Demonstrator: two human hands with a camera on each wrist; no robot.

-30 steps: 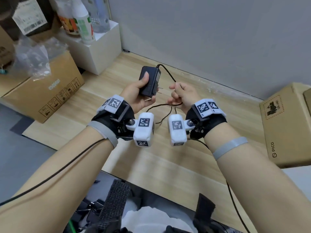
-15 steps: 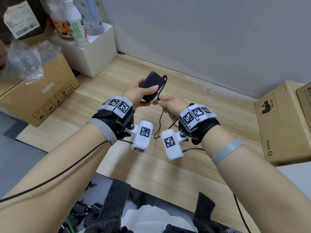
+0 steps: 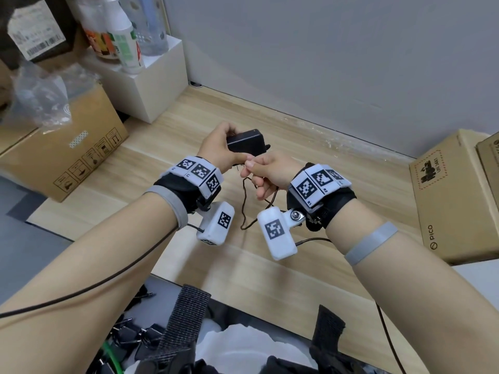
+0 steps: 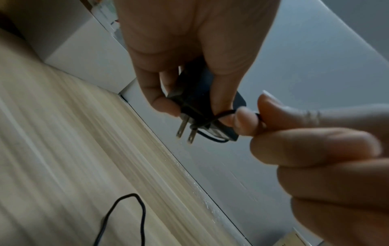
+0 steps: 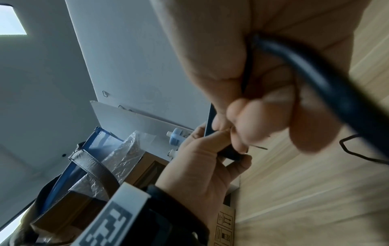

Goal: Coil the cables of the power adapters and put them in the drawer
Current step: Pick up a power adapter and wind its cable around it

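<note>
My left hand point(image 3: 221, 149) grips a black power adapter point(image 3: 245, 143) above the wooden table point(image 3: 337, 163), its two metal prongs point(image 4: 186, 131) pointing down. The thin black cable point(image 3: 244, 201) crosses the adapter body near the prongs and hangs in a loop to the table. My right hand point(image 3: 266, 171) pinches that cable just beside the adapter between thumb and forefinger point(image 4: 273, 114), the other fingers curled round it. In the right wrist view the cable point(image 5: 311, 74) runs through my curled fingers. The open drawer point(image 3: 135, 336) below the table edge holds several black adapters.
A cardboard box point(image 3: 64, 155) with crumpled plastic wrap sits at the left, with a white box point(image 3: 151, 87) carrying bottles behind it. Another cardboard box point(image 3: 453, 201) stands at the right edge. A grey wall point(image 3: 324, 63) runs along the back of the table.
The left hand has turned the adapter from upright to lying flat, prongs down. The right hand has come up against it with the cable, laying a turn across the body.
</note>
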